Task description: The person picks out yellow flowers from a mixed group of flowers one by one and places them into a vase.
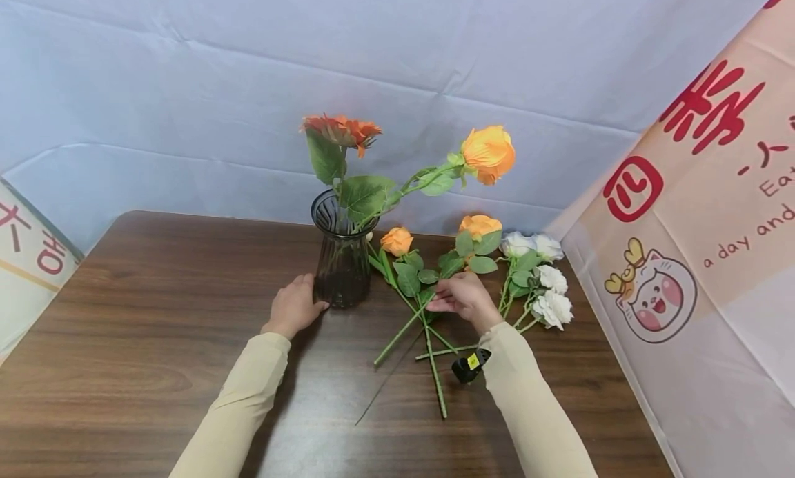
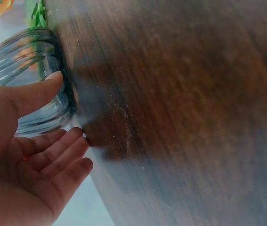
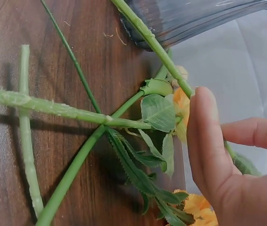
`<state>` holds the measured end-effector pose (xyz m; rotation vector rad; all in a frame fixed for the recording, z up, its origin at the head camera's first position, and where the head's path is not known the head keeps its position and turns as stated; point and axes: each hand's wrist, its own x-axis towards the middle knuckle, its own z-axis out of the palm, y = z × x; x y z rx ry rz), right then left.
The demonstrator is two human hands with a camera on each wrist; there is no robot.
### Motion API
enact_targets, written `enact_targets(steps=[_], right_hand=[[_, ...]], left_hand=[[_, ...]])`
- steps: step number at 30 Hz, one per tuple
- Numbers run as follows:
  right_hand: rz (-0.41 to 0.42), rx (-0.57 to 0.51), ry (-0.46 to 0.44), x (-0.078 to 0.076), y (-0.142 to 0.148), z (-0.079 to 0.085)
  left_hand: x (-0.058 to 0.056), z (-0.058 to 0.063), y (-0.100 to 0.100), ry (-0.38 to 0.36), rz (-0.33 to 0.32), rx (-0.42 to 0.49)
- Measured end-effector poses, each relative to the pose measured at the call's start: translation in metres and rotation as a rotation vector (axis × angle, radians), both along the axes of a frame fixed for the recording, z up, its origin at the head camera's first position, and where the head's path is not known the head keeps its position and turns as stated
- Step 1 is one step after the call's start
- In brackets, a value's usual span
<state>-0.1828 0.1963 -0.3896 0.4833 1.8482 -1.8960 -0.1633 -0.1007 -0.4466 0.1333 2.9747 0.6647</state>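
A dark glass vase (image 1: 343, 274) stands upright with a red-orange flower (image 1: 343, 131) and a yellow-orange rose (image 1: 488, 154) in it. Close against its lower left side is my left hand (image 1: 295, 307). In the left wrist view the thumb (image 2: 39, 94) lies across the glass near the base, while the other fingers stay loosely bent beside it. My right hand (image 1: 462, 299) pinches the green stem (image 3: 159, 49) of an orange rose (image 1: 480, 226) between thumb and fingers. That stem slants down to the left over other stems; its bloom points toward the back.
Another orange rose (image 1: 397, 241) lies just right of the vase, its stem among several crossing ones. White flowers (image 1: 553, 308) lie at the right table edge. A pale cloth wall (image 1: 248, 119) rises behind the brown wooden table (image 1: 155, 312); a printed banner (image 1: 714, 188) stands right.
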Motion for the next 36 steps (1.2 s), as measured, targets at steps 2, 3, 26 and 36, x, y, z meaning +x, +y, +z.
enact_targets(steps=[2,3,26,36], right_hand=[[0.0,-0.005,0.003,0.0,0.002,0.001],[0.003,-0.009,0.007,0.0,0.004,0.001],[-0.01,-0.103,0.028,0.006,0.022,0.004],[-0.015,-0.158,0.037,0.01,0.028,0.009]], left_hand=[[0.0,0.0,0.0,0.001,0.0,-0.002],[0.0,0.0,0.0,0.0,0.0,-0.002],[0.0,-0.002,-0.001,0.005,-0.007,-0.011],[0.0,-0.001,0.0,-0.003,-0.009,-0.017]])
